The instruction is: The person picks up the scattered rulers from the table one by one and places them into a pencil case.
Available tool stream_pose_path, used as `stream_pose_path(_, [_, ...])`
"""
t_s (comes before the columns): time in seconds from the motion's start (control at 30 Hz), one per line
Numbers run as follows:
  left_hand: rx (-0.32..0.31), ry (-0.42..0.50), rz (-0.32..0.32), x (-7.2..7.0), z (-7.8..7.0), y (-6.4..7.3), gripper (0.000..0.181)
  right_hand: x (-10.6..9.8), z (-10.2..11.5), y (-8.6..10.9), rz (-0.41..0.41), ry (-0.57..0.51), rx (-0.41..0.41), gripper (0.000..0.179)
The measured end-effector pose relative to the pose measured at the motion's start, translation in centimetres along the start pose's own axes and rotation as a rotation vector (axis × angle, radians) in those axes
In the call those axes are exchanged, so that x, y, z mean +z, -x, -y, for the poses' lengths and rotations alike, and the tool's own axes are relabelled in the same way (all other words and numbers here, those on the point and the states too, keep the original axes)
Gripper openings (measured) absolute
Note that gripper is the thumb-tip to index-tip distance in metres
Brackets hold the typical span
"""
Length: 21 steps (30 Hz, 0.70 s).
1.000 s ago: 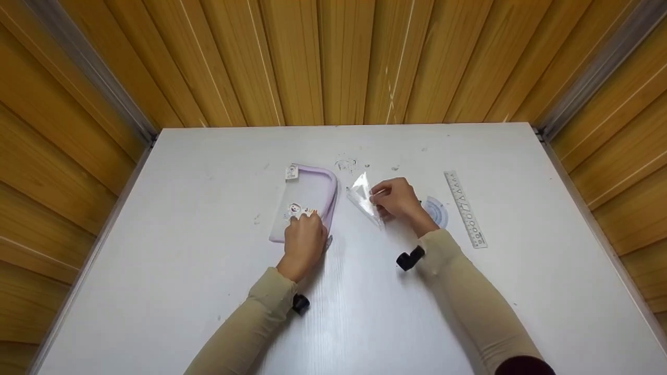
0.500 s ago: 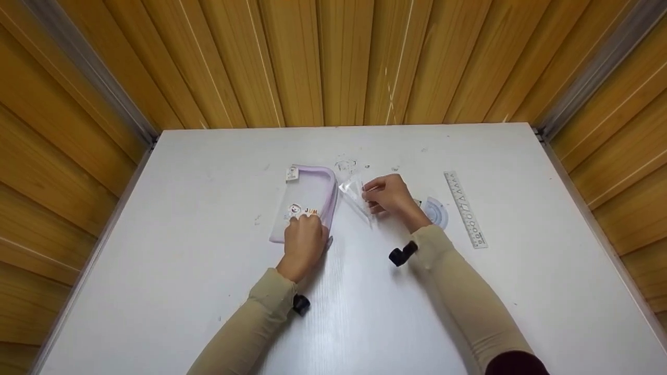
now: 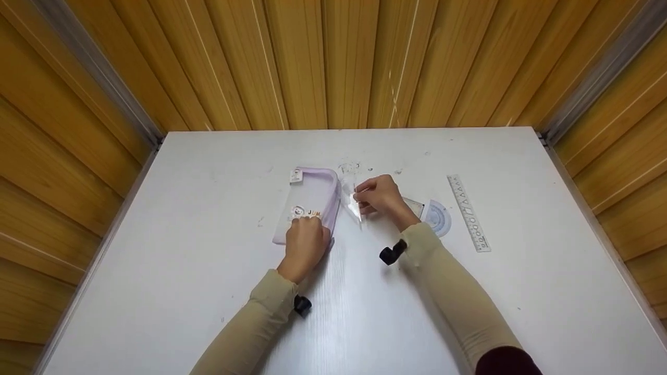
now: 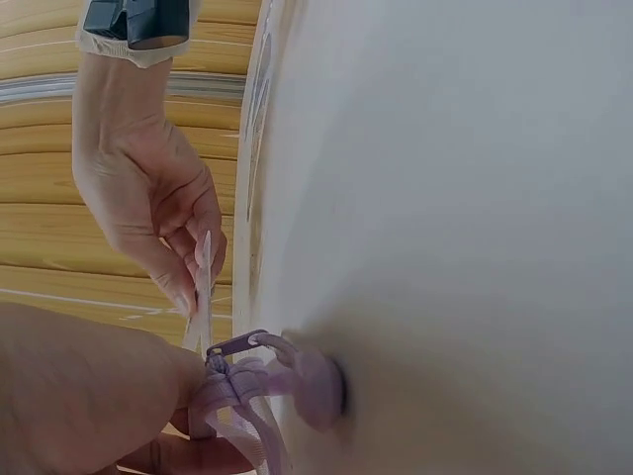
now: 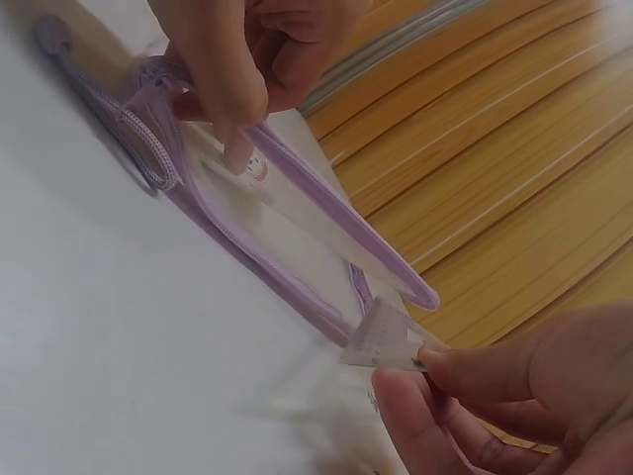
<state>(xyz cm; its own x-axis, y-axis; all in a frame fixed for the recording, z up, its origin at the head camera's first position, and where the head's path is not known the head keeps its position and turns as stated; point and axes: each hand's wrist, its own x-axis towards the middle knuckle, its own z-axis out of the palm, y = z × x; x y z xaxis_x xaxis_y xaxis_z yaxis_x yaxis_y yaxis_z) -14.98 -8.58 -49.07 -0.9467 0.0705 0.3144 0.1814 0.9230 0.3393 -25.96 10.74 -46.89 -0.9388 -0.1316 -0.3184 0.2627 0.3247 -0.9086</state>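
A translucent pencil case (image 3: 311, 190) with lilac zip edging and a cartoon print lies on the table. My left hand (image 3: 304, 244) grips it near its right-hand edge. The right wrist view shows the zip mouth standing apart, one lilac edge (image 5: 341, 208) lifted above the other. A zip pull (image 4: 237, 343) hangs by my left fingers in the left wrist view. Between thumb and fingers, my right hand (image 3: 381, 197) pinches a clear set square (image 3: 350, 202), tilted up. The set square's corner is right at the far end of the case's mouth.
A bluish protractor (image 3: 439, 219) lies right of my right wrist, with another clear scale-marked piece (image 3: 415, 207) partly hidden beside it. Farther right is a clear ruler (image 3: 469, 213). Wood-look panels (image 3: 344, 62) rise behind the white table (image 3: 208, 208).
My right hand has moved left with the set square, bringing it up to the case and tilting it. My left hand has kept its grip in nearly the same place.
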Motion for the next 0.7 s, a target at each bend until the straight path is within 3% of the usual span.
stream_pose_path(0.3, [0.005, 0.02, -0.025, 0.3, 0.1, 0.2, 0.025, 1.4, 0.2, -0.4, 0.007, -0.003, 0.0, 0.015])
stream_pose_path(0.57, [-0.037, 0.022, -0.01, 0.3, -0.1, 0.0, 0.023, 2.8, 0.4, -0.9, 0.014, -0.019, -0.031, 0.014])
stream_pose_path(0.7, [-0.043, 0.035, -0.039, 0.3, -0.1, -0.2, 0.027, 3.4, 0.7, -1.1, 0.015, -0.054, -0.048, 0.016])
